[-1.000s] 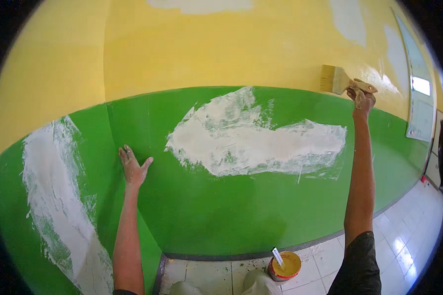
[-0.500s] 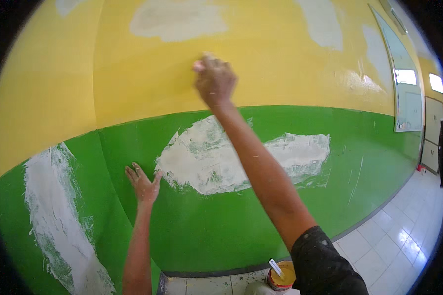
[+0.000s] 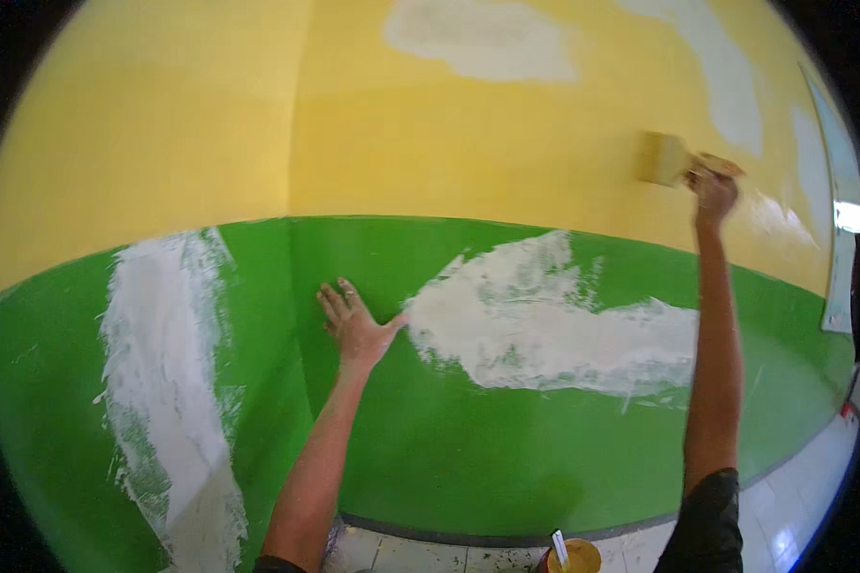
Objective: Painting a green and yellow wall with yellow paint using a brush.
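My right hand [image 3: 714, 196] is wrapped round the handle of a wide paintbrush [image 3: 661, 159], raised at the yellow upper wall [image 3: 506, 143]. The bristles point left and look slightly blurred; whether they touch the wall I cannot tell. My left hand [image 3: 358, 329] lies against the green lower wall [image 3: 468, 449] with its fingers spread, close to the inner corner. Its thumb reaches the left edge of a rough white filler patch [image 3: 545, 329]. My right forearm passes in front of that patch's right end.
Another white filler strip [image 3: 167, 382] runs down the green wall at left. Pale patches [image 3: 478, 33] mark the yellow wall higher up. Below, a paint bucket [image 3: 583, 557] with a white-handled tool in it stands on the tiled floor [image 3: 406, 556]. A framed panel [image 3: 836, 215] hangs at far right.
My right hand has swung well to the right across the yellow wall, and the brush now shows clearly. My left hand stays on the green wall. The view has turned left.
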A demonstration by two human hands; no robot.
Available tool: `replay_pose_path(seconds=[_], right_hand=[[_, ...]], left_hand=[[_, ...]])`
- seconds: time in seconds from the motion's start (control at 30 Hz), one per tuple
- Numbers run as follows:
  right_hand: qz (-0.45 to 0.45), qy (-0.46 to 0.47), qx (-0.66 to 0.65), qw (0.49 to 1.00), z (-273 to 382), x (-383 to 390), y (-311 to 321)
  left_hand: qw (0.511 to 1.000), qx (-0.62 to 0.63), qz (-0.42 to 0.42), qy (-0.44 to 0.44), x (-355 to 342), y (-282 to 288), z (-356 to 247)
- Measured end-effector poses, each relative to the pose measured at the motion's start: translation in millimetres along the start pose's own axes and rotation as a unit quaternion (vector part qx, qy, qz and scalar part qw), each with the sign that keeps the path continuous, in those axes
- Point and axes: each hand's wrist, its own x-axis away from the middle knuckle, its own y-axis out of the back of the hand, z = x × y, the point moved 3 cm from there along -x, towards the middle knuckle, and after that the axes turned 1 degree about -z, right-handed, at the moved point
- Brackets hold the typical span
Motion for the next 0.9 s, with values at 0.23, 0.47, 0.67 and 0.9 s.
replay_pose_path(seconds=[0.23, 0.47, 0.67, 0.9], right_hand=[[-0.111, 0.181, 0.524, 0.825, 57, 25, -57], [0.028, 0.325, 0.421, 0.846, 93, 163, -312], [0.096, 0.256, 0.277, 0.921, 168, 261, -455], [0.073, -0.02, 0.03, 0.997, 140, 264, -511]], left_hand=[[0.999, 0.022, 0.042, -0.013, 0, 26, 9], [0.998, 0.037, 0.053, -0.011, 0, 24, 11], [0.998, 0.045, 0.036, -0.02, 0, 26, 21], [0.998, 0.047, 0.034, -0.037, 4, 31, 14]])
